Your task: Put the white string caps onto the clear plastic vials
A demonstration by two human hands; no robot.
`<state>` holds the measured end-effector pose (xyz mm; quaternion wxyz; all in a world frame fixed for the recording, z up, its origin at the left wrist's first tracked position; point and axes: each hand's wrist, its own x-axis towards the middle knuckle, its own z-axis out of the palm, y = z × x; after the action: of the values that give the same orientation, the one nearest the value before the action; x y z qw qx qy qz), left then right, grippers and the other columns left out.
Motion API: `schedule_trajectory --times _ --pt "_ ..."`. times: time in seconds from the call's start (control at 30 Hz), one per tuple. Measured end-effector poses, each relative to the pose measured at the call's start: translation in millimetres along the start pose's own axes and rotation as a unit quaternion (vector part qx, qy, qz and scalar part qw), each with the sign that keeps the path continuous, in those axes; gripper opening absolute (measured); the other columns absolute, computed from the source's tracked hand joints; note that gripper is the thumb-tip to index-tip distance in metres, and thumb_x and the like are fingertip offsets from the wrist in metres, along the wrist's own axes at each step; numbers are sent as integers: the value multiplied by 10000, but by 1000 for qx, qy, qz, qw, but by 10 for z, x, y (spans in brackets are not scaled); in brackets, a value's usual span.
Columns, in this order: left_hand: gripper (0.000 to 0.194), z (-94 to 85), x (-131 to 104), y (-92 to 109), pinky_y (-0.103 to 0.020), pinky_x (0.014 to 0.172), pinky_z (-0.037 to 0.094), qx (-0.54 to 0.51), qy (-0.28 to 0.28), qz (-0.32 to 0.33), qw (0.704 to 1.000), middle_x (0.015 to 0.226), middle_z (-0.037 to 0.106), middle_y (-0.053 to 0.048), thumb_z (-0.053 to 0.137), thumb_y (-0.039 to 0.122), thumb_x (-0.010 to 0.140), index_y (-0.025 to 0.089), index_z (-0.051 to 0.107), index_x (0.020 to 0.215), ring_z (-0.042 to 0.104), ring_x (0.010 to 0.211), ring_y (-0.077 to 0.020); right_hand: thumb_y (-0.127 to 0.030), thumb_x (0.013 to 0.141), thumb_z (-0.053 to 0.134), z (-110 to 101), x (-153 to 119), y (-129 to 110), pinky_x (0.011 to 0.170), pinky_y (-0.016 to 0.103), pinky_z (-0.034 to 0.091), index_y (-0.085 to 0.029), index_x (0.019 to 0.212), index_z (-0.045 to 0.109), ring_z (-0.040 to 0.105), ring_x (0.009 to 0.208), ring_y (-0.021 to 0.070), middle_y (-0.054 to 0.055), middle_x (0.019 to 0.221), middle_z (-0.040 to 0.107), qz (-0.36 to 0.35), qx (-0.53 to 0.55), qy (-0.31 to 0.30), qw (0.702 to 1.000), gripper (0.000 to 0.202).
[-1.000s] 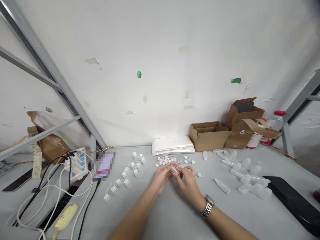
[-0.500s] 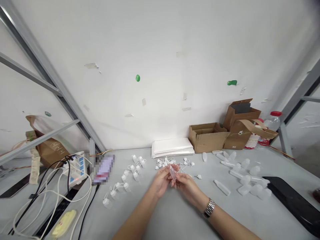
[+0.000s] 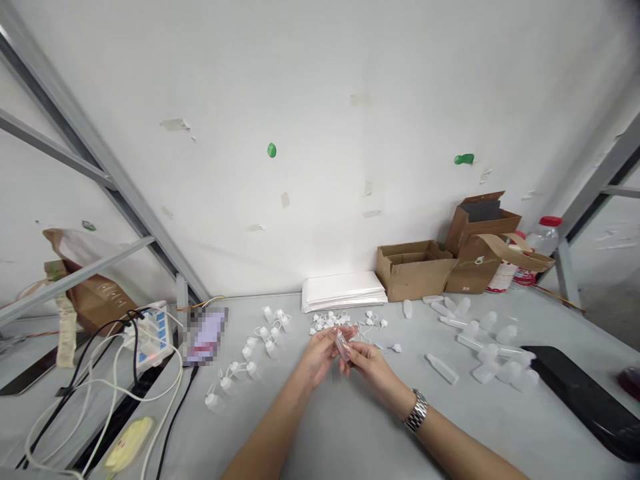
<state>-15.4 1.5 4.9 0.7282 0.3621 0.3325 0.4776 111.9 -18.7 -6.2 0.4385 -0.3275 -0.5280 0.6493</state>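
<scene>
A small translucent squeeze bottle (image 3: 343, 346) is between my two hands, tilted with its upper end to the left. My right hand (image 3: 370, 365) grips its lower body with thumb and fingers. The fingers of my left hand (image 3: 319, 353) close around its top end; whether a cap is in them is too small to see. Just beyond my hands lies a pile of white caps with tethers (image 3: 331, 320). Capped bottles (image 3: 249, 347) stand in loose rows to the left. Uncapped bottles (image 3: 485, 370) lie scattered at the right, one single bottle (image 3: 442, 369) nearer to my right hand.
A stack of white sheets (image 3: 344, 291) and an open cardboard box (image 3: 416, 272) stand against the wall. At left are a phone (image 3: 206, 335), a power strip (image 3: 155, 340) with tangled cables and a yellow object (image 3: 129, 443). A black case (image 3: 583, 400) lies at right.
The view has shifted slightly. My left fingers have moved a little at the bottle's top end, and both hands remain on the bottle.
</scene>
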Motion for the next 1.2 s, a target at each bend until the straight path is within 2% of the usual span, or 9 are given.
schedule_trajectory --times 0.07,0.17,0.33,0.43,0.63,0.7,0.8,0.93,1.2 --pt "285 9 -3 0 -278 767 438 6 -10 -4 1000 967 668 -125 616 363 711 123 676 853 593 923 -211 -543 758 485 17 -9 26 581 274 415 -170 616 539 507 551 135 5 580 556 -19 -24 22 999 403" --pt "302 26 5 -31 -298 775 435 11 -13 -1 1000 974 666 -132 600 366 724 113 676 870 602 892 -216 -525 774 474 34 -24 69 570 276 417 -173 645 534 500 541 141 0 562 543 -42 -110 101 988 379" --pt "312 47 1 -83 -333 864 390 17 -5 17 1000 996 662 -127 614 355 715 121 676 911 578 950 -231 -415 829 449 -5 -61 119 692 323 416 -182 820 601 539 710 193 56 744 629 -121 -317 196 920 277" --pt "276 52 -6 -91 -343 865 387 20 -1 26 999 1015 655 -126 630 345 701 129 691 860 569 964 -238 -375 841 441 -51 -59 122 707 337 414 -190 814 608 537 717 198 55 747 636 -144 -372 199 895 250" --pt "291 37 11 -75 -340 848 385 48 45 54 996 929 684 -120 655 350 671 126 698 852 589 914 -237 -383 804 498 -88 -9 83 726 325 444 -191 956 584 569 777 188 61 882 647 -129 -296 158 933 260" --pt "312 25 25 -76 -343 845 388 30 44 42 998 942 680 -126 655 367 668 123 694 858 588 927 -245 -423 774 528 -90 11 72 698 319 452 -180 895 593 577 743 186 57 819 650 -101 -238 147 955 278" --pt "341 8 45 -84 -336 851 392 -7 32 22 999 966 673 -131 645 385 677 123 681 893 581 955 -240 -510 742 529 -95 38 43 604 297 448 -167 736 590 560 588 158 28 640 617 -38 -129 82 988 348" --pt "341 -1 47 -93 -331 839 410 -15 14 3 1000 975 669 -139 654 374 672 118 674 898 586 950 -237 -542 731 519 -91 45 1 577 278 423 -166 630 561 521 536 131 10 589 577 -16 -53 25 998 392" --pt "340 -31 26 -54 -339 864 381 20 -9 -16 1000 1071 632 -154 678 341 656 120 683 915 576 970 -248 -528 748 510 -31 -9 28 535 263 407 -176 654 546 482 518 129 -15 539 529 -39 -142 130 981 366"
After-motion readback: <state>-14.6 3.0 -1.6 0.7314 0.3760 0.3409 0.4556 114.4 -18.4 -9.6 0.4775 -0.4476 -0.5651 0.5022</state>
